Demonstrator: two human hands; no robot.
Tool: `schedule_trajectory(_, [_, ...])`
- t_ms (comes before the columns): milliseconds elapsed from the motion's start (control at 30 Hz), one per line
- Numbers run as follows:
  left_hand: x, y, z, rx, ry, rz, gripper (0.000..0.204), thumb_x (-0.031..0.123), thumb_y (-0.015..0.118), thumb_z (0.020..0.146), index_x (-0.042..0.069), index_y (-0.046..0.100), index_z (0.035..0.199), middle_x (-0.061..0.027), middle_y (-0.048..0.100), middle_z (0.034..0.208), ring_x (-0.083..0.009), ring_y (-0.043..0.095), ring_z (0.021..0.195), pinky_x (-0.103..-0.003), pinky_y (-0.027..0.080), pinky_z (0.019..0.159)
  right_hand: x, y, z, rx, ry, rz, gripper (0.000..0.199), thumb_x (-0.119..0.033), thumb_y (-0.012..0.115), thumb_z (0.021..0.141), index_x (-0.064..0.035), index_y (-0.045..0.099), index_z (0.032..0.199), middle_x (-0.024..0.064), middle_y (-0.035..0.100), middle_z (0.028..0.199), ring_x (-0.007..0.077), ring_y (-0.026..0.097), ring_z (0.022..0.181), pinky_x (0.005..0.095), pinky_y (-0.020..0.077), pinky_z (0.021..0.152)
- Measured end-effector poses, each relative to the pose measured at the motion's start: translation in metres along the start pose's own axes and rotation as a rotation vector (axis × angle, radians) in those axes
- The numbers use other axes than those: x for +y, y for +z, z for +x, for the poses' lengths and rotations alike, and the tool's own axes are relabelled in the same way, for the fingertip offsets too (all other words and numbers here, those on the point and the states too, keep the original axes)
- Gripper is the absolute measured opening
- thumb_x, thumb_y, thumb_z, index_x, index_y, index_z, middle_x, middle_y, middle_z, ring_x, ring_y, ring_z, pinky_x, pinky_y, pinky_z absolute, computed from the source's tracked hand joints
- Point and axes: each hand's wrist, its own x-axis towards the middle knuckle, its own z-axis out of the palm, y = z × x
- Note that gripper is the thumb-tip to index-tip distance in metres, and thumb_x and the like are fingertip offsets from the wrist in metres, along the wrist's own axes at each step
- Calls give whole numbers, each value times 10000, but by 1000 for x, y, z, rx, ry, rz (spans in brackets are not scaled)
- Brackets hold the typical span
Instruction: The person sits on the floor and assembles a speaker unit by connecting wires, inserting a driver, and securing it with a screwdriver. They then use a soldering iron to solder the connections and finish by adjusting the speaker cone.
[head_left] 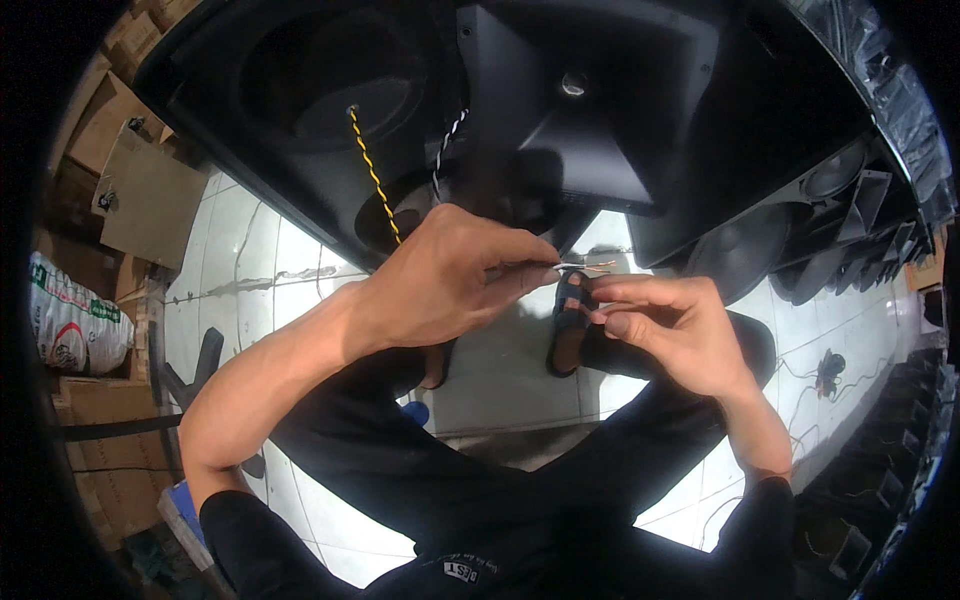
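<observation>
My left hand (450, 270) is closed in a pinch on a wire end, and its bare copper strands (602, 265) stick out to the right of the fingertips. A twisted black-and-white wire (446, 150) comes down from the black speaker cabinet (640, 110) and passes behind this hand. Just below and right of the bare strands is my right hand (685, 335), thumb and fingers brought together; anything between them is too small to make out. A twisted yellow-and-black wire (374, 178) hangs from a round recess in the cabinet, its lower end hidden behind my left hand.
Round speaker parts (735, 250) stand at the right. Cardboard boxes (150, 195) and a white printed sack (80, 320) are stacked on the left. Thin cables (828, 372) lie on the tiled floor (240, 235). My knees and feet are below the cabinet.
</observation>
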Motion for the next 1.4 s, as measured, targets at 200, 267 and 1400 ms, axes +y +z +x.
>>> schedule_trajectory(200, [0, 4, 7, -13, -22, -7, 151, 65, 724, 864, -19, 713, 989, -136, 724, 761, -189, 712, 638, -275, 550, 567, -14, 7, 21, 67, 0, 116, 243, -159, 694, 929, 42, 700, 1065, 111, 713, 857, 135, 705, 731, 233, 572, 630])
schedule_trajectory(267, [-1, 5, 7, -20, -25, 10, 149, 65, 724, 865, -18, 703, 987, -138, 727, 774, -193, 722, 668, -273, 553, 586, -13, 12, 25, 129, -3, 192, 179, -125, 680, 935, 35, 712, 1008, 112, 713, 828, 121, 694, 673, 228, 564, 596])
schedule_trajectory(1400, [1, -10, 14, -330, -104, -37, 386, -18, 668, 858, 7, 586, 1235, -139, 716, 964, -175, 711, 904, -311, 574, 750, -15, 7, 19, 303, -461, -444, 64, -26, 706, 803, 37, 701, 817, 66, 633, 649, 73, 561, 525, 221, 404, 482])
